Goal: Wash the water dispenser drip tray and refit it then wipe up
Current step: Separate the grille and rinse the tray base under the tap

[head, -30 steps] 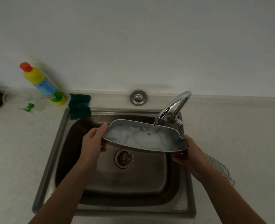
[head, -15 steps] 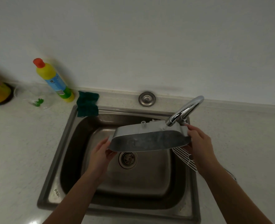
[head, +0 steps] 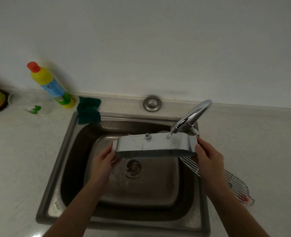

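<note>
Tipped right up now: a second ago the drip tray (head: 151, 146) was lying flat under the tap (head: 192, 115) with soapy water in it, and now it's on its long edge, underside facing the camera, held over the back half of the sink (head: 56, 177).

Left hand (head: 103, 161) is curled round the tray's left end and right hand (head: 209, 159) is pinching the right end between thumb and fingers, so both have a proper hold. Water looks to be running off the lower edge and splashing down beside the drain (head: 134, 166). Can't really tell whether the tap is on.

So I'd call this the rinse-and-dump bit of the wash, with refitting and wiping not started. The wire grille (head: 235, 185) is lying across the sink's right rim onto the worktop (head: 21, 151), and the green cloth (head: 89, 110) sits on the sink's back left corner next to the detergent bottle (head: 50, 84).

Next move is probably to keep it tilted until it stops dripping, maybe give it a shake, and watch that tap spout just above the right end.
</note>
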The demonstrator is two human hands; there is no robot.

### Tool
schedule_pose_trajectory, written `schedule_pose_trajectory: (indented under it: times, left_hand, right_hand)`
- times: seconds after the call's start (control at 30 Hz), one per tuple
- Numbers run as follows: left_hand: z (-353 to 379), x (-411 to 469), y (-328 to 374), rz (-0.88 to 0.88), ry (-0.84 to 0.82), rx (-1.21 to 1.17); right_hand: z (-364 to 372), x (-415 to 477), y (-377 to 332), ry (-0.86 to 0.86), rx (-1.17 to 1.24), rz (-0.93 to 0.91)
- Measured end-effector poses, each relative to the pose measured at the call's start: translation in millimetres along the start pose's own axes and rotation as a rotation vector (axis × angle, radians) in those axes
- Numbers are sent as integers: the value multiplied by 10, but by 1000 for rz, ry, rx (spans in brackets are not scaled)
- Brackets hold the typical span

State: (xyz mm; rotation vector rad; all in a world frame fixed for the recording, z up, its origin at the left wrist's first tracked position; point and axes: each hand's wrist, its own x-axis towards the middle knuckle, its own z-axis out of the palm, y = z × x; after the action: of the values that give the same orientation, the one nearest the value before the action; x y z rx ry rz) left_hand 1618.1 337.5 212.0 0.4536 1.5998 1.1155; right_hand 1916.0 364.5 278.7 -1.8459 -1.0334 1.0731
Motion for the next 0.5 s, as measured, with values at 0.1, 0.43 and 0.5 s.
schedule_pose_trajectory:
  times: [0.1, 0.43, 0.5]
  left_hand:
    - [-50, -66, 128, 124, -11, 32]
    - [-131, -321, 446, 308, -90, 61]
    - [-110, -330, 417, 298, -76, 73]
  right_hand:
    - [23, 53, 103, 0, 1, 69]
    - [66, 181, 188, -38, 51, 211]
    - [56, 172, 138, -34, 39, 170]
